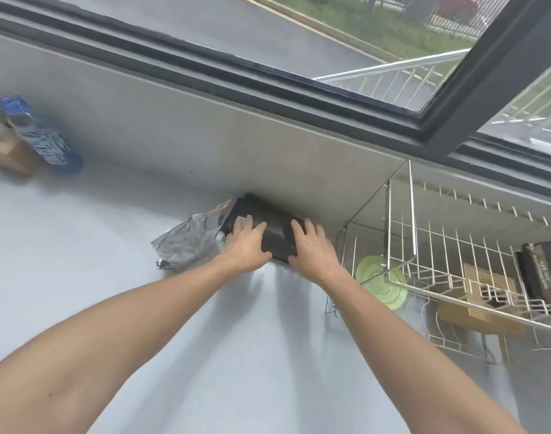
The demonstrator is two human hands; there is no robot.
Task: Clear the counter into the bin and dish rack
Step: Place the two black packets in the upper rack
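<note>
Your left hand (247,244) and right hand (310,245) rest fingers spread on a black box (272,228) against the far wall, between a silver bag (189,242) and the dish rack (455,267). Far left, the blue bottle's (42,136) label is blurred, unreadable.

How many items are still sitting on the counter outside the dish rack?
4: black box under both hands, silver bag beside it, blue bottle and brown box far left. Others may be hidden.

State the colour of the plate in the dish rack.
Light green; the plate shows in the head view, low in the wire dish rack.
</note>
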